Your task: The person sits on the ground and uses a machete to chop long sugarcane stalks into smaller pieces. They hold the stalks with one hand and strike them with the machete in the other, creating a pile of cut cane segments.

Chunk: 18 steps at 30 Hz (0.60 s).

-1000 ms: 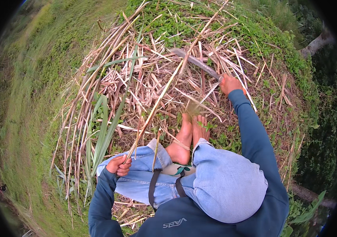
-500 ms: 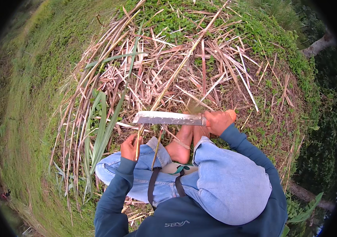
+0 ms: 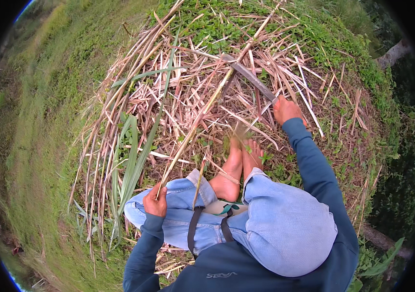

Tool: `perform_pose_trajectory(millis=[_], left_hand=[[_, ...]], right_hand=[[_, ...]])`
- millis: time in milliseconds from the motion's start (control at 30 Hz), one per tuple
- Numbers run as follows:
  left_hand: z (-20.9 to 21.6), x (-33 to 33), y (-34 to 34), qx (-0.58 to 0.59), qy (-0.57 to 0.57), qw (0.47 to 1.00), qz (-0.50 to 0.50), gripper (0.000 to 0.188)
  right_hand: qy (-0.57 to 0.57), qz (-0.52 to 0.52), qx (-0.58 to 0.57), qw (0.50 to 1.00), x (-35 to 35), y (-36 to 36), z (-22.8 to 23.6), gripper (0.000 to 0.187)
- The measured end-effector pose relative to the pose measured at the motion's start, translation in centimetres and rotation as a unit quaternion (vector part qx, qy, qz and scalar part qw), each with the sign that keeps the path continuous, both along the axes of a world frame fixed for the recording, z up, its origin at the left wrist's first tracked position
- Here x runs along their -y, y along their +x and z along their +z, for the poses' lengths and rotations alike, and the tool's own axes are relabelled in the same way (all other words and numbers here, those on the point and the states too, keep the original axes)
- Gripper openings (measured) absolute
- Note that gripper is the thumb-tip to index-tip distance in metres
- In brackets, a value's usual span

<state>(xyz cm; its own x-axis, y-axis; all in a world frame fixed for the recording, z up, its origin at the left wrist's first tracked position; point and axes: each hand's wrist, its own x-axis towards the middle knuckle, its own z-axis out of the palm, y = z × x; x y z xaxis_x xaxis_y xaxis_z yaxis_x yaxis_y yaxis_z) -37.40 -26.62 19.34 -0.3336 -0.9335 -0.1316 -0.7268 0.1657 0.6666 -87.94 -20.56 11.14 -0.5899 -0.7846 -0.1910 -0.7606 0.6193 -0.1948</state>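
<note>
My left hand [image 3: 155, 200] is closed around the near end of a long yellowish cane stalk [image 3: 189, 138], beside my left knee. The stalk slants away from me to the far right. My right hand [image 3: 287, 111], arm stretched forward, grips the handle of a machete [image 3: 254, 81]. Its dark blade points to the far left, with the tip end across the stalk; whether blade and stalk touch I cannot tell. Against my left leg leans a short thin piece of stalk [image 3: 199, 185].
Dry split stalks and husks [image 3: 178, 100] litter the ground ahead. A bundle of long stalks [image 3: 101, 131] lies to the left, with long green leaves [image 3: 134, 160] next to it. My bare feet [image 3: 228, 177] rest in front of me. Green undergrowth [image 3: 353, 53] surrounds the litter.
My right hand has carried the machete forward and to the right, away from my lap, turning the blade from level to slanting. My left hand has shifted slightly nearer me with the stalk.
</note>
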Motion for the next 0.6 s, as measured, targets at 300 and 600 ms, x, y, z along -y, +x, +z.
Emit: perform_pose_trajectory(millis=[300, 600], left_hand=[[1.0, -0.3, 1.9, 0.006, 0.065, 0.998, 0.019, 0.03], [-1.5, 1.5, -5.8, 0.067, 0.065, 0.995, 0.046, 0.03]], right_hand=[[-0.035, -0.082, -0.005, 0.996, 2.2, -5.6, -2.4, 0.026], [-0.046, 0.211, 0.13, 0.968, -4.3, 8.6, 3.3, 0.027]])
